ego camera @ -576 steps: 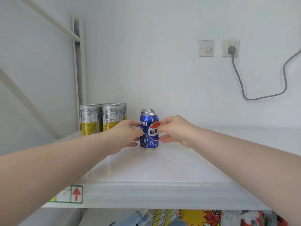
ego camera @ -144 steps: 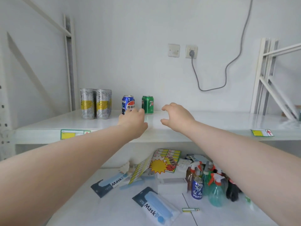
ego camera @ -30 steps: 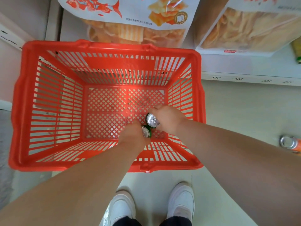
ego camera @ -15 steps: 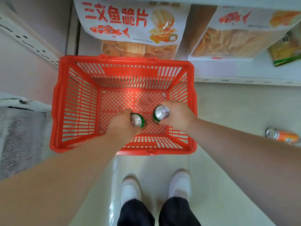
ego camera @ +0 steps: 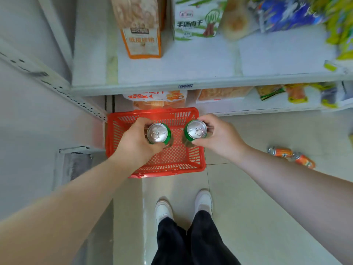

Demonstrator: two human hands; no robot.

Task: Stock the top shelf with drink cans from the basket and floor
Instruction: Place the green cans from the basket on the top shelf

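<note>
My left hand [ego camera: 134,143] grips an upright green can [ego camera: 158,133] with a silver top. My right hand [ego camera: 219,137] grips a second green can [ego camera: 195,130] the same way. Both cans are held side by side, well above the red plastic basket [ego camera: 179,161] standing on the floor below them. No other can shows in the visible part of the basket. Two orange cans [ego camera: 280,152] [ego camera: 303,161] lie on their sides on the floor at the right. The top shelf is out of view.
A lower white shelf [ego camera: 200,62] ahead holds an orange snack box [ego camera: 140,27] and snack bags [ego camera: 196,18]. A still lower shelf holds more bags [ego camera: 158,98]. A white upright post [ego camera: 47,75] stands at the left. My white shoes [ego camera: 164,211] are on the tiled floor.
Both hands have lifted the two green cans up out of the basket. The view has risen and tilted forward, so the basket looks smaller and a higher shelf has come into sight.
</note>
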